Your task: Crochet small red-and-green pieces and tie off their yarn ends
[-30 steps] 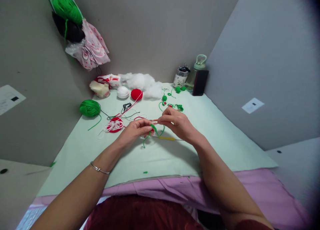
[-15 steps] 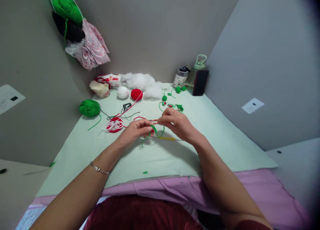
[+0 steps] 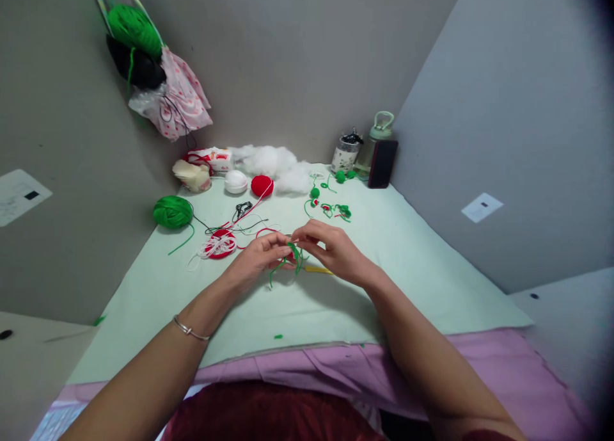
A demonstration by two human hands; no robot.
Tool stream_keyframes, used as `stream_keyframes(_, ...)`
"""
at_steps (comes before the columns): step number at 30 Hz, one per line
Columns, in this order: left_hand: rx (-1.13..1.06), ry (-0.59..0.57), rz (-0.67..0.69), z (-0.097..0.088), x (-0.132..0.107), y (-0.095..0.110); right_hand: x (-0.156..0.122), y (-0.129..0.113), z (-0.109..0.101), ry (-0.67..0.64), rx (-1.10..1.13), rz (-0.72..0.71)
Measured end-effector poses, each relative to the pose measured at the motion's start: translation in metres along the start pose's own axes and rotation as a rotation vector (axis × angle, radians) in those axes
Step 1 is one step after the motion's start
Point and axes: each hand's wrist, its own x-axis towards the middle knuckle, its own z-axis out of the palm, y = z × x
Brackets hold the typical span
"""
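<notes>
A grey left wall (image 3: 52,95), back wall (image 3: 288,63) and bluish-grey right wall (image 3: 489,108) enclose a pale green, cloth-covered desk (image 3: 432,274). Lilac fabric (image 3: 503,370) shows along its near edge. 2 white labels, a left label (image 3: 19,194) and a right label (image 3: 482,207), mark the side walls. The light is soft and dim.

Left grip (image 3: 263,253) — green yarn (image 3: 295,255) pinched, right grip (image 3: 333,247)

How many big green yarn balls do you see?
2. One green ball sits on the table, at left; another green ball hangs by the wall with a spotted bag. Others could be hidden inside.
</notes>
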Motion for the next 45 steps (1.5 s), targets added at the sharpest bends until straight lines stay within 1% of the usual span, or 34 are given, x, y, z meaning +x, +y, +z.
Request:
stream_keyframes(4,-0.013,0.019,0.004,-0.001,0.002,-0.005,-0.001,0.001,0.009,-0.018,0.023,-0.035)
stream_keyframes(7,0.029,0.047,-0.007,-0.001,0.003,-0.009,-0.001,0.004,0.016,-0.006,-0.057,-0.054)
stream_keyframes(9,0.053,0.058,-0.007,-0.001,0.004,-0.012,-0.001,0.003,0.02,0.008,-0.106,-0.056)
stream_keyframes(10,0.057,0.058,-0.003,-0.001,0.005,-0.013,0.0,0.0,0.021,0.022,-0.094,-0.053)
stream_keyframes(11,0.055,0.058,0.0,-0.001,0.005,-0.013,0.001,-0.003,0.02,0.047,-0.04,-0.039)
stream_keyframes(12,0.055,0.06,0.001,-0.001,0.005,-0.013,0.002,-0.007,0.019,0.084,0.062,-0.007)
stream_keyframes(14,0.066,0.069,-0.015,0.0,0.005,-0.012,0.004,-0.014,0.013,0.161,0.386,0.114)
stream_keyframes(16,0.095,0.077,-0.039,0.0,0.004,-0.01,0.006,-0.017,0.002,0.198,0.741,0.271)
stream_keyframes(17,0.114,0.082,-0.047,0.0,0.004,-0.008,0.007,-0.016,-0.004,0.213,0.861,0.337)
stream_keyframes(18,0.132,0.086,-0.052,-0.001,0.004,-0.007,0.008,-0.013,-0.011,0.241,0.933,0.376)
stream_keyframes(19,0.152,0.092,-0.054,-0.001,0.004,-0.007,0.009,-0.008,-0.018,0.296,0.964,0.389)
stream_keyframes(20,0.174,0.1,-0.056,-0.002,0.003,-0.006,0.009,-0.003,-0.025,0.392,0.967,0.373)
stream_keyframes(23,0.21,0.102,-0.044,-0.005,0.003,-0.007,0.008,0.016,-0.044,0.809,0.887,0.253)
stream_keyframes(24,0.205,0.084,-0.032,-0.005,0.003,-0.008,0.007,0.02,-0.048,0.913,0.849,0.228)
stream_keyframes(25,0.193,0.058,-0.018,-0.006,0.003,-0.008,0.006,0.023,-0.05,0.983,0.813,0.213)
stream_keyframes(26,0.176,0.027,-0.007,-0.006,0.003,-0.009,0.006,0.024,-0.051,1.012,0.784,0.204)
stream_keyframes(27,0.16,-0.001,0.0,-0.006,0.003,-0.009,0.006,0.024,-0.051,1.001,0.76,0.203)
stream_keyframes(28,0.145,-0.022,0.005,-0.006,0.003,-0.008,0.005,0.022,-0.05,0.954,0.74,0.208)
stream_keyframes(30,0.114,-0.03,0.022,-0.006,0.003,-0.006,0.005,0.015,-0.045,0.791,0.684,0.229)
stream_keyframes(32,0.08,-0.007,0.047,-0.005,0.002,-0.004,0.005,0.008,-0.039,0.609,0.586,0.233)
stream_keyframes(34,0.054,0.024,0.059,-0.004,0.002,-0.001,0.005,0.003,-0.033,0.463,0.444,0.185)
stream_keyframes(38,0.017,0.038,0.054,-0.002,0.002,0.001,0.002,0.005,-0.02,0.244,0.119,0.042)
stream_keyframes(41,-0.01,0.048,0.052,0.0,0.001,0.003,0.0,0.008,-0.013,0.159,-0.088,-0.036)
stream_keyframes(45,-0.01,0.076,0.044,0.0,0.0,0.005,-0.001,0.009,-0.011,0.149,-0.201,-0.081)
